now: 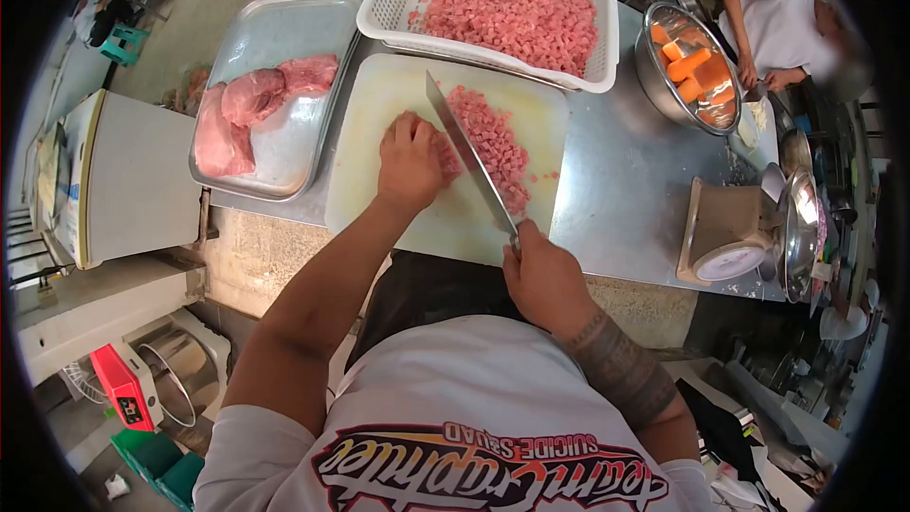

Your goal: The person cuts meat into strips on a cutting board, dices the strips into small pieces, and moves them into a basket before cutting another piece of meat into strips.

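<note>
My right hand (547,275) is closed round the handle of a long kitchen knife (471,155), its blade slanting up and left across a white cutting board (379,85). Left of the blade, my left hand (410,163) presses down with curled fingers on a piece of raw meat (447,159), partly hidden under the hand. Diced meat (488,144) lies heaped along the blade's right side, with a few loose cubes farther right on the board.
Large raw meat pieces (248,104) lie in a metal tray (313,24) at left. Behind the board stands a white basket (379,9) of diced meat. A steel bowl (654,85) holds orange chunks. At right are a scale (725,228) and another person (773,14) working.
</note>
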### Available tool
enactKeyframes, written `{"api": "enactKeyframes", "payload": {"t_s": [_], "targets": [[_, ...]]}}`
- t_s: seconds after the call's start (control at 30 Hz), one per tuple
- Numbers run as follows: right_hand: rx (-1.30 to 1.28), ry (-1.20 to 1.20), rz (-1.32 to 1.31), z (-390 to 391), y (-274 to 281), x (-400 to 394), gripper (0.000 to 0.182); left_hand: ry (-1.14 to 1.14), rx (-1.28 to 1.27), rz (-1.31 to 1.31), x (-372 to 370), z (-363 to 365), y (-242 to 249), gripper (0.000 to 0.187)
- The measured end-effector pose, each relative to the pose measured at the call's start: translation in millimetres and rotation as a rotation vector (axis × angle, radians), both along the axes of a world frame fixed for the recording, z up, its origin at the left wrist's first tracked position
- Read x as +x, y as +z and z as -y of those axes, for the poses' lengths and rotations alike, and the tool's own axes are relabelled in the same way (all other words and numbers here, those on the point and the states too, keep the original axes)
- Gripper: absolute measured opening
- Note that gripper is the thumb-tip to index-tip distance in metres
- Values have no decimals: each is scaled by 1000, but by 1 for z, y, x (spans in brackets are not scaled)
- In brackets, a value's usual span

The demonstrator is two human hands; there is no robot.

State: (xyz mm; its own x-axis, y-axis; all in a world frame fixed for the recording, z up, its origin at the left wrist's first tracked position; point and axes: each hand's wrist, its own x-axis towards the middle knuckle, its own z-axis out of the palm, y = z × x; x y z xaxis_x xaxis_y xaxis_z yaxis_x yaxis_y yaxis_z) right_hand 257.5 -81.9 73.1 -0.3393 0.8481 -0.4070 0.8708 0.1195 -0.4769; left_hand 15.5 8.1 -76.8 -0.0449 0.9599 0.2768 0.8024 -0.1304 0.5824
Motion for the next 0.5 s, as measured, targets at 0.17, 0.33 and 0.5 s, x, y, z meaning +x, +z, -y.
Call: {"api": "enactKeyframes", "payload": {"t_s": [0.17, 0.33, 0.5], "targets": [[-2, 51, 1, 9, 9, -2, 25, 27, -13, -157, 6, 3, 2, 50], [173, 66, -53, -19, -42, -35, 25, 35, -24, -117, 8, 5, 7, 45], [111, 52, -44, -62, -66, -63, 33, 51, -52, -195, 4, 0, -4, 35]]}}
